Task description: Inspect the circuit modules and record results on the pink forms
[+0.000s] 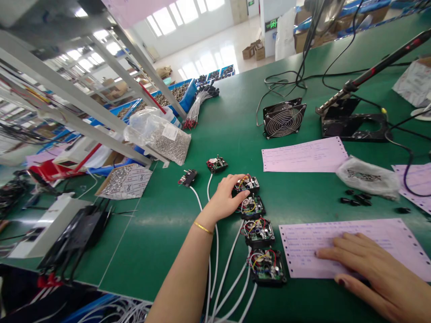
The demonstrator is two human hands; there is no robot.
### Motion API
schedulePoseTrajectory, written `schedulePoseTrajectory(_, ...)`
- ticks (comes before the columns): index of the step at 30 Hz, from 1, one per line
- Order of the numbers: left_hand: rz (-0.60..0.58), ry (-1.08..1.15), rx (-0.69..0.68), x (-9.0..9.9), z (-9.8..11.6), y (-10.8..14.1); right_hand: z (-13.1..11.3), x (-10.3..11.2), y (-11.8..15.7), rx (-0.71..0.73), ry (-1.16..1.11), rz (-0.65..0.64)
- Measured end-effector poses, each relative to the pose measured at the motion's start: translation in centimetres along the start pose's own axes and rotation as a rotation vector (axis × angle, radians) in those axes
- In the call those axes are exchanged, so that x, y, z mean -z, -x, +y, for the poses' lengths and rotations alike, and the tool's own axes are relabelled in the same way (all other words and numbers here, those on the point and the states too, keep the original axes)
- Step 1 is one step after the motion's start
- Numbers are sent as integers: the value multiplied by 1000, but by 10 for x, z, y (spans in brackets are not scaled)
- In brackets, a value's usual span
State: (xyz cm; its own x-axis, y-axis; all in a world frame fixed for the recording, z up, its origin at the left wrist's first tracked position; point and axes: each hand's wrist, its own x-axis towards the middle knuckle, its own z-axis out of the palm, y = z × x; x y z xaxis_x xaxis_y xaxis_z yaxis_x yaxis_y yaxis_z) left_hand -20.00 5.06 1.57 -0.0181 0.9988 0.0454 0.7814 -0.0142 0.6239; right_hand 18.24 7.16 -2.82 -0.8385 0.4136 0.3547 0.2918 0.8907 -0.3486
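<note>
My left hand (226, 197), with a gold bracelet on its wrist, has thumb and fingers around a small black housing with a circuit board and coloured wires (249, 184). That housing is the farthest in a column of similar ones; just below it sit a second wired housing (253, 207), a third (259, 231) and the nearest one (268, 267). White cables (232, 264) run from them toward the table's near edge. My right hand (367, 269) lies spread and flat on a pink printed sheet (303, 242), holding nothing.
Two more units, a wired housing (217, 163) and a black part with prongs (188, 177), lie beyond my left hand. A fan (284, 119), a black stand (353, 125), a bag of small parts (367, 177) and black caps (360, 198) are farther right. Bagged metal parts (171, 143) stand left.
</note>
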Motion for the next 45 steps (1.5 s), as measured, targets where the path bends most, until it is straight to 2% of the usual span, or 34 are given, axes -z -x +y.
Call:
schedulePoseTrajectory(8,10,25,-3,-3,-2,1,-5,5,-6,24,39,19)
schedulePoseTrajectory(14,211,-42,-153,2,14,13,3,-12,14,-83,-40,-93)
schedulePoseTrajectory(18,119,-196,-267,9,23,21,2,-10,13,-99,-63,-119)
schedulePoseTrajectory(22,39,-275,-293,9,23,20,-3,1,1,-81,-100,-118)
schedulePoseTrajectory(31,28,-281,-293,7,19,19,-4,6,-3,-78,-129,-125)
schedulePoseTrajectory(36,37,-143,-310,17,32,27,-4,7,-4,-79,-143,-127)
schedulePoseTrajectory(38,-50,-85,-333,22,41,31,-4,7,-5,-67,-129,-113)
schedulePoseTrajectory(41,-213,-115,-344,26,53,35,-5,8,-6,-63,-125,-110)
schedulePoseTrajectory(45,-249,-160,-331,22,58,35,-6,9,-6,-90,-160,-128)
